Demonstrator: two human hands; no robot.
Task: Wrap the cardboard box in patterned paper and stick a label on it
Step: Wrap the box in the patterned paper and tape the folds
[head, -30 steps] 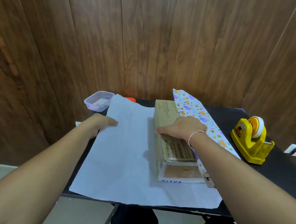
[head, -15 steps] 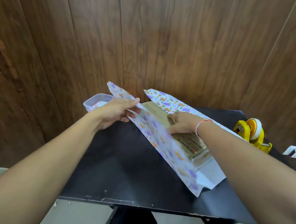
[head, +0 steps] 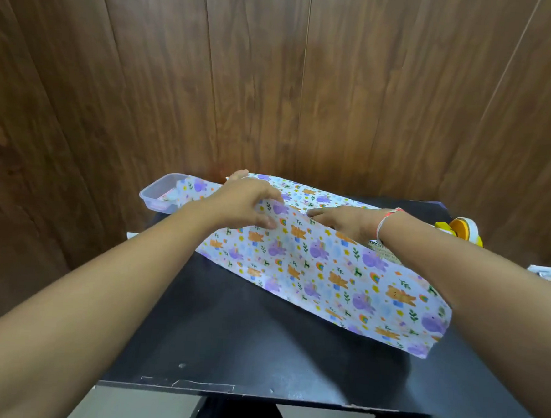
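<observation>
Left hand (head: 242, 203) grips the patterned paper's (head: 328, 277) raised edge, centre frame. Right hand (head: 342, 220) lies flat, fingers straight, on the cardboard box (head: 383, 250), mostly hidden behind the paper on the black worktop (head: 226, 336). Yellow tape dispenser (head: 461, 230) at right edge.

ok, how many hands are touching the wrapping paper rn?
2. Left hand grips the paper at its raised far-left edge; right hand lies flat behind that flap, on the box side.
</observation>
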